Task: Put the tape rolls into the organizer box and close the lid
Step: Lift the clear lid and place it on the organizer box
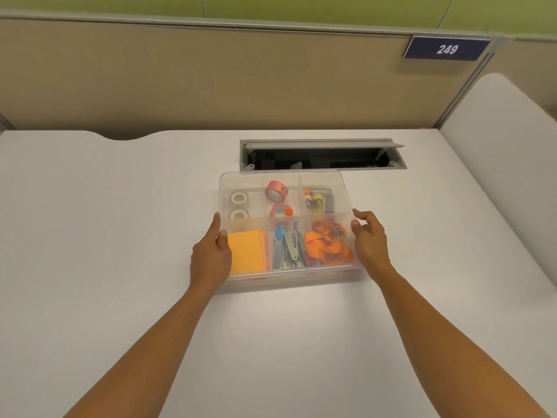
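Note:
A clear organizer box (346,271) stands on the white desk, with its transparent lid (319,176) lying over it. Through the lid I see two whitish tape rolls (239,199) in the back left compartment. Two pink tape rolls (276,190) sit in the back middle one. My left hand (211,254) grips the lid's left edge, thumb on top above the orange sticky notes (247,251). My right hand (369,239) holds the right edge with curled fingers.
Other compartments hold markers (318,202), a stapler and pens (291,247), and orange clips (328,244). An open cable hatch (322,155) lies in the desk just behind the box. A partition wall with a "249" sign (446,49) rises at the back.

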Available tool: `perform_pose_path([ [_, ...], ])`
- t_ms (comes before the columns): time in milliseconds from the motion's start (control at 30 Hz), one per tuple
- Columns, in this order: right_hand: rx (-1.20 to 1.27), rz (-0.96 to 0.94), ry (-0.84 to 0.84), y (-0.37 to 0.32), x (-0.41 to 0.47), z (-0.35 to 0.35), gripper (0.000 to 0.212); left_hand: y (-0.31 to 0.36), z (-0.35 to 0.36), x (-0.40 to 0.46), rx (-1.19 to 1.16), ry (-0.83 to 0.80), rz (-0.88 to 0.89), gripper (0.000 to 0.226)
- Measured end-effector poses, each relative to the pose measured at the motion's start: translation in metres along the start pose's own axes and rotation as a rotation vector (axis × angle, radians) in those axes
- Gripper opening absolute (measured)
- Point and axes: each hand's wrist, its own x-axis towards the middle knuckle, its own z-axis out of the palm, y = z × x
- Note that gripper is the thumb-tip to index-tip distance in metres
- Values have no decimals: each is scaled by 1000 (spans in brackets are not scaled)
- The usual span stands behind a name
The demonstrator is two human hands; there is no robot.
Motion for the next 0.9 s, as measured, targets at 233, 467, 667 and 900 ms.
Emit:
perform_pose_path([
  [233,-250,-37,3,-1,5,4,28,2,-8,8,131,-3,42,48],
  [467,-426,-239,106,-17,30,8,41,15,-13,34,223,38,151,57],
  [667,-614,-351,-100,-32,74,23,63,41,5,77,354,-7,321,77],
  [900,-751,-365,-221,-23,93,41,73,35,24,107,573,-139,318,91],
])
